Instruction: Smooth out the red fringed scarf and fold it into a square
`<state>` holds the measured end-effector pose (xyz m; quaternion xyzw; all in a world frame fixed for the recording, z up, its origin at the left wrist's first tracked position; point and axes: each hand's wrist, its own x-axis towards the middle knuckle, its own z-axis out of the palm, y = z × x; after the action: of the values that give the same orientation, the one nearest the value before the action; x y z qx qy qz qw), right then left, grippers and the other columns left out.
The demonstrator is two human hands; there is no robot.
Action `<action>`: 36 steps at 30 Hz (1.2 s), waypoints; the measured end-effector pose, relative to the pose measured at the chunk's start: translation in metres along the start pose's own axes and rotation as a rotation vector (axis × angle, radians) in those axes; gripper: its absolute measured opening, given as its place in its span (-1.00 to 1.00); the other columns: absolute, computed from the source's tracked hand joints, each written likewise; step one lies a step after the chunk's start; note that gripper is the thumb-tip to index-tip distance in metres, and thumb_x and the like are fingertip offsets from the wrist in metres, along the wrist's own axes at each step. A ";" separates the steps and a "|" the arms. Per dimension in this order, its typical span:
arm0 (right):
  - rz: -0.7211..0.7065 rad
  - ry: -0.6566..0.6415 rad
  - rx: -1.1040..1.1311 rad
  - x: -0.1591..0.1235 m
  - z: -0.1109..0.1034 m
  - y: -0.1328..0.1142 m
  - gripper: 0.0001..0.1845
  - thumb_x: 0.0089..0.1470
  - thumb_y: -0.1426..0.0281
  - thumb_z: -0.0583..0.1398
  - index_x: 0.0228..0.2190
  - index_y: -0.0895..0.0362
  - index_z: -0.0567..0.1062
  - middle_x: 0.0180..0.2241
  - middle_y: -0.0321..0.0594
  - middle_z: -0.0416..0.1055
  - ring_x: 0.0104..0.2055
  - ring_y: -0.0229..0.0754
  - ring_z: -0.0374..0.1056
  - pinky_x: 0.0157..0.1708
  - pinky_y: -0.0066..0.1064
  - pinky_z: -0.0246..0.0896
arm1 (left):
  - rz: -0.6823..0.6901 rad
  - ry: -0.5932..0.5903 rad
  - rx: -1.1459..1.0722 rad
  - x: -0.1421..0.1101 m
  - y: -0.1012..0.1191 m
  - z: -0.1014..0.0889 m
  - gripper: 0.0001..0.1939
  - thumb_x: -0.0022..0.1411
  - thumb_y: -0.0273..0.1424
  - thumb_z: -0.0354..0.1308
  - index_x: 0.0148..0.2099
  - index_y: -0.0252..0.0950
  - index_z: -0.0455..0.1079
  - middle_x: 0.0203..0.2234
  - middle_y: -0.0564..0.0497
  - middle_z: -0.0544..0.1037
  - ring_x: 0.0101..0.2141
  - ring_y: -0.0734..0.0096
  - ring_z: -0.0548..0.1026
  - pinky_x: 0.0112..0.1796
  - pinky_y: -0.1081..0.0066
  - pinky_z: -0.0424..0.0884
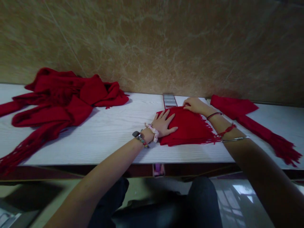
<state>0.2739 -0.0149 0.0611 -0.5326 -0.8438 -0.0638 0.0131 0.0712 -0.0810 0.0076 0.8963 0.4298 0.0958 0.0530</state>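
A red fringed scarf (187, 126) lies folded into a flat, layered rectangle on the white wood-grain table (114, 136). My left hand (163, 123) rests flat on its left part, fingers spread. At the far edge of the same scarf, my right hand (194, 105) has its fingers curled and closed on the cloth; its fingertips are partly hidden. The fringe hangs along the right side of the fold, close to my right wrist. Just beyond the far edge sits a flat rectangular item with a blurred face (169, 100).
A loose heap of red scarves (64, 98) covers the table's left side, with fringe at the front edge. Another red scarf (251, 120) lies bent at the right. A marbled wall (147, 47) rises behind the table. A small blurred item (158, 169) shows at the front edge.
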 end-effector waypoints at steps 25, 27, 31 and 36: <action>0.097 -0.078 -0.121 0.001 0.016 0.010 -0.76 0.04 0.48 0.02 -0.29 0.19 0.45 -0.29 -0.05 0.47 -0.25 -0.08 0.35 -0.36 -0.37 0.12 | 0.350 -0.202 -0.068 -0.007 -0.001 -0.014 -0.57 0.20 -0.31 -0.08 0.11 0.17 0.14 0.24 0.22 -0.22 0.18 -0.12 -0.33 0.05 -0.18 -0.21; 0.041 -0.035 -0.142 -0.004 0.015 0.010 -0.76 0.05 0.49 0.01 -0.28 0.19 0.45 -0.26 -0.04 0.45 -0.21 -0.07 0.33 -0.31 -0.34 0.12 | 0.356 -0.202 -0.069 -0.008 0.000 -0.015 -0.56 0.20 -0.30 -0.08 0.12 0.17 0.13 0.24 0.21 -0.21 0.18 -0.11 -0.30 0.06 -0.17 -0.21; -0.050 0.129 -0.037 -0.015 0.011 0.015 -0.72 0.06 0.46 0.01 -0.21 0.20 0.43 -0.19 -0.06 0.42 -0.13 -0.10 0.29 -0.19 -0.32 0.11 | 0.306 -0.145 -0.095 -0.008 0.000 -0.015 -0.49 0.19 -0.22 -0.06 0.19 0.13 -0.01 0.25 0.14 -0.31 0.18 -0.13 -0.32 0.05 -0.17 -0.14; 0.098 0.076 0.083 -0.018 0.006 0.018 -0.71 0.00 0.40 0.10 -0.20 0.20 0.44 -0.34 -0.14 0.46 -0.30 -0.12 0.34 -0.27 -0.34 0.16 | 0.211 0.010 -0.110 0.001 -0.004 -0.009 -0.34 0.19 -0.09 -0.07 0.27 -0.14 -0.16 0.24 -0.07 -0.36 0.20 0.06 -0.34 0.09 -0.05 -0.17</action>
<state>0.2981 -0.0231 0.0550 -0.5695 -0.8176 -0.0482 0.0701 0.0667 -0.0776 0.0162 0.9318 0.3273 0.1288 0.0895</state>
